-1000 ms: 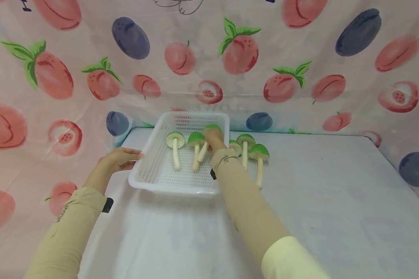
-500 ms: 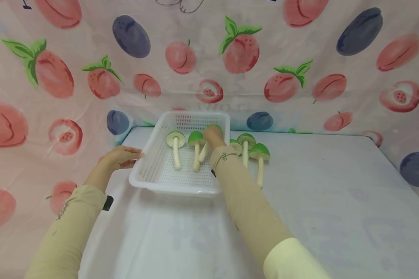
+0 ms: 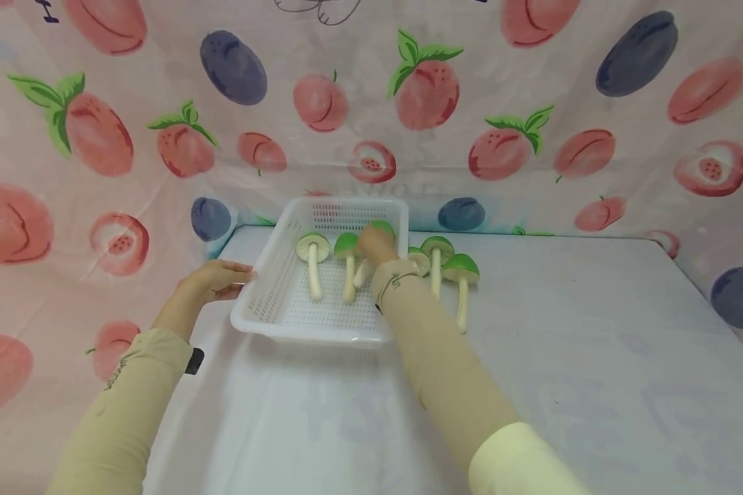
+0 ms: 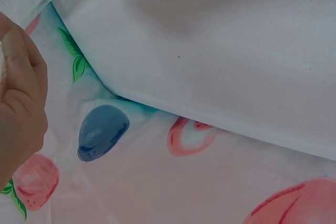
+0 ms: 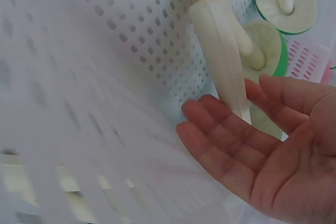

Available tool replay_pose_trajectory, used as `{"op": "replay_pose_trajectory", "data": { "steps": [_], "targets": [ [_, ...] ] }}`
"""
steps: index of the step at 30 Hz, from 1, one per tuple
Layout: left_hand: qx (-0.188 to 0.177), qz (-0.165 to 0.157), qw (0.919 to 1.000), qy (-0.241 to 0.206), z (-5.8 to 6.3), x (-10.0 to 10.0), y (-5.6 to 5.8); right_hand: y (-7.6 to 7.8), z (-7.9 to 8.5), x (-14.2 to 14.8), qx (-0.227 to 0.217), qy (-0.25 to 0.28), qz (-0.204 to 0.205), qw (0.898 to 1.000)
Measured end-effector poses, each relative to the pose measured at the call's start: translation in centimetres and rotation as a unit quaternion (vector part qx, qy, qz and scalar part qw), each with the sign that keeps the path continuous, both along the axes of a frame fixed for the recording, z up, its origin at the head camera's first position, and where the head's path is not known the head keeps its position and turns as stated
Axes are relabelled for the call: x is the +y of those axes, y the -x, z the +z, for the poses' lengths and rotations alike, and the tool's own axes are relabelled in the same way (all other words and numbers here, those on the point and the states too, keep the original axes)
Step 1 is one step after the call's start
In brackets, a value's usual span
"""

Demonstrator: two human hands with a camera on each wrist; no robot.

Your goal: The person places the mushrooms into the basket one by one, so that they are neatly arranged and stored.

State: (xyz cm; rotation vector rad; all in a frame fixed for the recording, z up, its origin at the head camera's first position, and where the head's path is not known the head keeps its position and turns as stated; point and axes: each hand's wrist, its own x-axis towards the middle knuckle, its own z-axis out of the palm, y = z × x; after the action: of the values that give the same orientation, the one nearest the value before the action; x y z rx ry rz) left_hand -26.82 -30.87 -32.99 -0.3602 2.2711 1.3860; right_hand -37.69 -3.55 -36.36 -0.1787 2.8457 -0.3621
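Both hands are busy at a white perforated plastic basket (image 3: 309,335): the left hand (image 3: 218,278) meets its left rim with fingers nearly straight — whether it pinches the edge I cannot tell — while the right hand (image 3: 378,246) is inside, fingers loosely bent and thumb apart, against a toy-like mushroom with a green domed cap and cream stem (image 5: 219,51); no firm grip shows. Two more green-capped, cream-stemmed mushrooms (image 3: 349,275) lie left of that one on the basket floor, making three within. Just beyond the right wall, three similar mushrooms (image 3: 461,269), partly hidden by the beige right sleeve (image 3: 439,350), lie on the white-covered desk (image 3: 582,344). Judging by that count, the work seems about halfway along, with those outside three left.
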Motion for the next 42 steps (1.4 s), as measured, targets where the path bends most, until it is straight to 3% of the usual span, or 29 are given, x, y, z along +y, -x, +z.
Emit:
{"op": "replay_pose_trajectory", "data": {
  "steps": [1,2,4,6,10,13,17,19,21,26,28,31,33,35,37,41,42],
  "targets": [
    [0.0,0.001,1.0,0.0,-0.1,0.0,0.0,-2.3,1.9,0.1,-0.008,-0.005,0.004,1.0],
    [0.001,0.0,1.0,-0.001,-0.1,0.0,0.0,-3.7,3.0,0.1,-0.008,-0.004,0.004,1.0],
    [0.0,0.0,1.0,0.001,-0.1,0.0,0.0,-4.1,2.9,0.1,-0.001,-0.01,0.001,1.0],
    [0.0,-0.002,1.0,0.003,-0.2,0.0,0.1,-3.5,2.3,0.0,0.003,-0.011,-0.002,1.0],
    [0.0,-0.007,0.9999,0.009,-0.2,-0.1,0.1,1.4,-3.0,-0.2,0.058,-0.055,0.05,0.995],
    [0.003,-0.009,0.9999,0.009,-0.1,-0.1,0.1,2.4,-3.8,-0.3,0.055,-0.08,0.073,0.993],
    [0.009,-0.015,0.9998,0.003,0.1,-0.2,0.0,-1.2,1.5,-0.6,-0.055,-0.031,0.009,0.998],
    [0.012,-0.019,0.9997,0.003,0.2,-0.1,0.0,-1.9,2.9,-0.6,-0.087,0.012,-0.034,0.996],
    [0.013,-0.019,0.9997,0.008,0.3,0.1,0.0,-1.5,3.4,-0.4,-0.106,0.037,-0.059,0.992],
    [0.013,-0.02,0.9996,0.015,0.4,0.4,-0.2,6.1,-1.2,-0.1,-0.141,0.07,-0.075,0.985],
    [0.011,-0.021,0.9996,0.013,0.4,0.4,-0.2,6.7,-1.2,0.4,-0.163,0.086,-0.071,0.98],
    [0.008,-0.018,0.9998,0.008,0.3,0.3,-0.2,1.9,3.7,1.5,-0.182,0.117,-0.069,0.974],
    [0.008,-0.017,0.9998,0.005,0.3,0.2,-0.3,-1.7,6.9,2.0,-0.167,0.13,-0.057,0.976],
    [0.008,-0.015,0.9999,0.001,0.3,0.0,-0.3,-2.7,7.8,2.4,-0.151,0.136,-0.043,0.978],
    [0.007,-0.013,0.9999,0.0,0.4,0.0,-0.3,-2.6,7.9,2.7,-0.145,0.14,-0.034,0.979],
    [0.002,-0.009,1.0,0.003,0.4,0.0,-0.2,2.5,3.9,3.6,-0.13,0.205,-0.013,0.97],
    [0.0,-0.009,1.0,0.003,0.4,0.1,-0.2,2.9,3.5,3.9,-0.127,0.216,-0.007,0.968]
  ]
}}
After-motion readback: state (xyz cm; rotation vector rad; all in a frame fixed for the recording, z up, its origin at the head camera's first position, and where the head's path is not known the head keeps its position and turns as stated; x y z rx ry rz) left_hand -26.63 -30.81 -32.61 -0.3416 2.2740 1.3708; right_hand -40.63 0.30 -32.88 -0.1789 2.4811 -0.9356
